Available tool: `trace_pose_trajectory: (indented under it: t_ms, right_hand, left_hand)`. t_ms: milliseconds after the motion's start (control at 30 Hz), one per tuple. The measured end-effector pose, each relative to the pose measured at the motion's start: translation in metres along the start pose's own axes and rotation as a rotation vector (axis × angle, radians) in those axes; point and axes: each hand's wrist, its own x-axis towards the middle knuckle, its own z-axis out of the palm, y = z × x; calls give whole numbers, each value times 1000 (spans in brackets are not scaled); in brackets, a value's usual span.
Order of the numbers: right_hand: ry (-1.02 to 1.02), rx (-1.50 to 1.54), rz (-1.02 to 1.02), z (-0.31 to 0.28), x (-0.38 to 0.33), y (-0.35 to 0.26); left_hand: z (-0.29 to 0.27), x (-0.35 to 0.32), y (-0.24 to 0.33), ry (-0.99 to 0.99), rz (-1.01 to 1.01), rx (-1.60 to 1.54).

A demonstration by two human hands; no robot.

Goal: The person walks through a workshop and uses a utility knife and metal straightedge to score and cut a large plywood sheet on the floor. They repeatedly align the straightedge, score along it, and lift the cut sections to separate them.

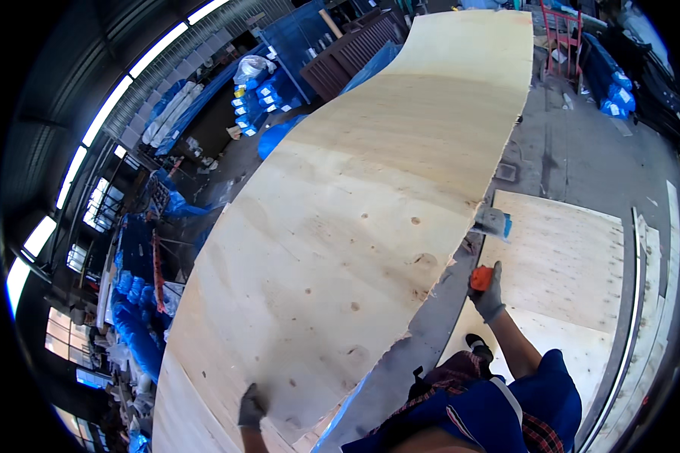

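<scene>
A long, pale wood veneer sheet [332,219] with knots and a ragged right edge stretches away from me, its surface curving in waves. My left hand [252,406], in a grey glove, is over the near part of this sheet, fingers stretched forward and nothing seen in them. Whether it touches the wood I cannot tell. To the right of the sheet, my right hand [490,294], also gloved, is closed around an orange block-like tool [481,278]. The tool's exact kind is too small to make out. Beneath the right hand lie flat pale wood panels [555,260].
A grey and blue object [493,223] sits by the sheet's ragged edge. Long strips [642,302] lie at the far right. Blue-wrapped bundles [261,98] stand at the back left, with a red hand truck [561,38] at the back right. Blue plastic [136,325] lies along the left.
</scene>
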Motion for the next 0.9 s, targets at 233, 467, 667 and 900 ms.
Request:
trace_pose_trajectory:
  t_ms: [233, 467, 667, 900]
  right_hand:
    - [243, -136, -198, 129, 3, 5]
    - [8, -557, -228, 142, 20, 19]
    - [-19, -640, -257, 171, 26, 31]
    - [93, -652, -426, 223, 6, 22]
  left_hand:
    - [-25, 30, -67, 257, 391, 179]
    - [-16, 13, -58, 386, 465, 134]
    - [-4, -25, -23, 367, 659, 158]
    - [-1, -64, -4, 429, 820, 317]
